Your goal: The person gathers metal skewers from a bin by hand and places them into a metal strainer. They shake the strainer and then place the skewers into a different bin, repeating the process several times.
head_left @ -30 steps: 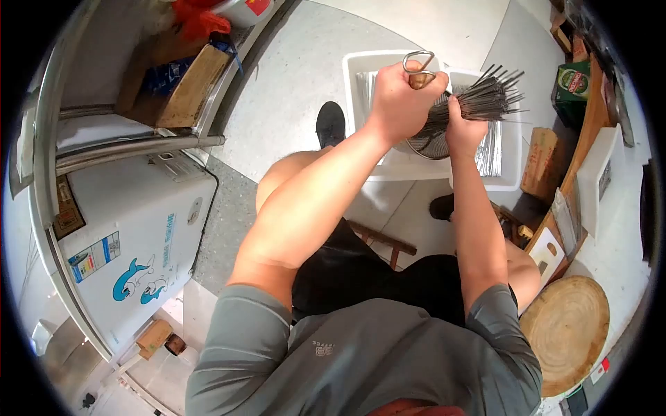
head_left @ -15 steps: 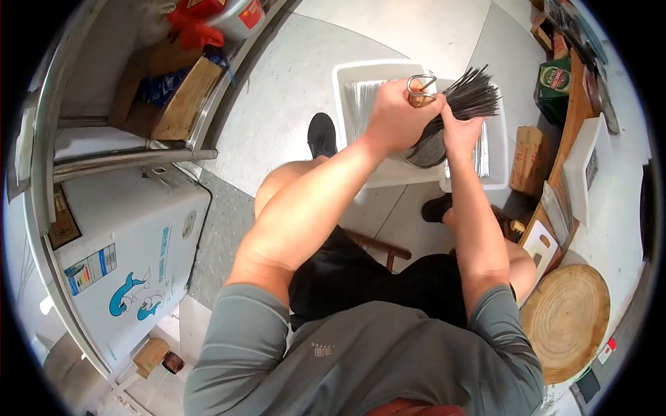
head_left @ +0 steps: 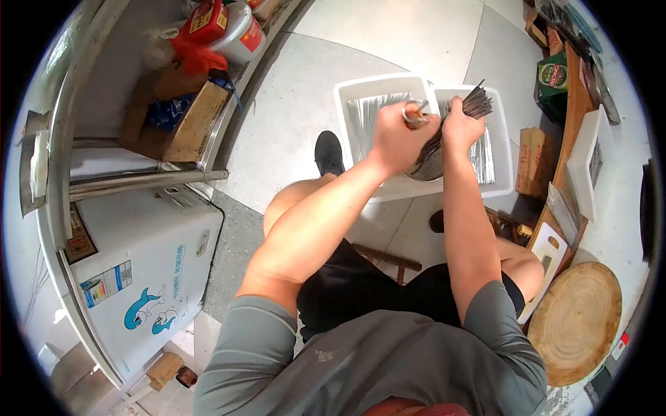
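My left hand [head_left: 404, 139] is closed round the handle of a mesh strainer [head_left: 429, 168]; the handle's metal loop pokes out above my fist. Part of the strainer's bowl is hidden behind my hands. Close on its right, my right hand [head_left: 463, 130] wraps round a bundle of thin dark skewers [head_left: 477, 104]. Their ends stick out at the upper right, and their lower part slants down over the mesh. Below both hands stand a left white bin [head_left: 341, 111] and a right white bin [head_left: 504, 139], each with lighter, silvery skewers lying inside.
A steel shelf [head_left: 149, 182] with a cardboard box [head_left: 196, 121] and a white tub [head_left: 239, 38] stands left, above a white appliance [head_left: 149, 277]. On the right are a brown carton [head_left: 533, 161], a white cutting board [head_left: 544, 260] and a round wooden board [head_left: 576, 322].
My right hand has closed further round the skewers, and their fanned ends have drawn into a narrower bundle. The view has shifted slightly. My left hand keeps hold of the strainer.
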Available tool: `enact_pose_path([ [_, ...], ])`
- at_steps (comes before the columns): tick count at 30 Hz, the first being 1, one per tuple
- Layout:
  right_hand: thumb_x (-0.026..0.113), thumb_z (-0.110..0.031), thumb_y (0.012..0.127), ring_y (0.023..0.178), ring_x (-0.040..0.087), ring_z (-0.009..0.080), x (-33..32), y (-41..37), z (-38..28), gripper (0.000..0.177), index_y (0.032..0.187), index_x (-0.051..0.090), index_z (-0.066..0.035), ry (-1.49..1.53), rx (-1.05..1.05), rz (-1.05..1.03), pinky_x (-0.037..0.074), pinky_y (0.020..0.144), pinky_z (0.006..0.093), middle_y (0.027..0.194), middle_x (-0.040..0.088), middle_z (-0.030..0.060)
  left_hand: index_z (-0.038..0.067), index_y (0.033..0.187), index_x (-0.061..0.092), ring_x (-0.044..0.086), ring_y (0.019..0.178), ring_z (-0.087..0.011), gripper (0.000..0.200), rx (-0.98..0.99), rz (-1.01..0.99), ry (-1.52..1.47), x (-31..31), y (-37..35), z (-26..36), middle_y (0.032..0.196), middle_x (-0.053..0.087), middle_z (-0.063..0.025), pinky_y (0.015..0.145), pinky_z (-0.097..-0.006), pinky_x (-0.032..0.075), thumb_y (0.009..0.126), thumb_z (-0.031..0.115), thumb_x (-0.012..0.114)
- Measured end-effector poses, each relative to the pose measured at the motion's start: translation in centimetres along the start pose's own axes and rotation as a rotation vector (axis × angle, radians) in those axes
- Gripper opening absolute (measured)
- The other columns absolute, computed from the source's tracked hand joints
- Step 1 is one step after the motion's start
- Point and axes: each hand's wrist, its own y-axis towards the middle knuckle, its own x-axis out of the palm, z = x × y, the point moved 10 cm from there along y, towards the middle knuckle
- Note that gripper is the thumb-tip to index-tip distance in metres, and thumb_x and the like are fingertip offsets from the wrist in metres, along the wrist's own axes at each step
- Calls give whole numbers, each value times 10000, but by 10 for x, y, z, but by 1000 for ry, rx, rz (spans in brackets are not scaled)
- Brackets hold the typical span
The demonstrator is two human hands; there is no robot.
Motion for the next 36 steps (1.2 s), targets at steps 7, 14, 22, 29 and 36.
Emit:
enact_pose_path([
  [7, 681, -65, 811, 636, 567, 120, -29, -26, -18, 171, 873, 555, 33, 151, -116, -82, 480, 613, 281, 764, 617, 65, 49, 568, 433, 314, 500, -44, 337, -131, 194, -49, -28, 12, -2, 502, 403, 62, 458, -267, 282, 814, 148, 640],
  [14, 714, -48, 776, 842, 580, 146, -35, -15, -19, 280, 990, 558, 44, 32, -123, -174, 465, 785, 285, 940, 614, 84, 29, 592, 450, 335, 530, -62, 300, -61, 25, 17, -5, -7, -7, 525, 410, 31, 479, -271, 305, 792, 132, 648],
  [22, 839, -195, 659, 997, 577, 231, -11, -2, -25, 901, 1344, 298, 31, -53, -58, -284, 440, 920, 345, 1105, 581, 171, 7, 627, 461, 343, 536, -87, 229, 34, -38, 104, 4, -11, 10, 538, 420, -18, 487, -275, 328, 762, 83, 630],
  [29, 795, -278, 680, 935, 612, 311, 4, 1, -14, 682, 1187, 458, 30, -217, -114, -130, 463, 865, 380, 1013, 621, 203, 48, 598, 482, 356, 554, -7, 284, 106, -87, 90, 11, -12, 9, 547, 421, 79, 480, -212, 287, 823, 96, 647],
  [36, 628, -100, 867, 571, 591, 114, 8, -16, -28, 121, 839, 566, 1, 1, -51, -236, 481, 553, 244, 703, 606, 39, 12, 589, 461, 341, 502, -62, 302, -28, 161, 124, -20, 1, 5, 487, 426, 8, 457, -277, 316, 786, 115, 664],
])
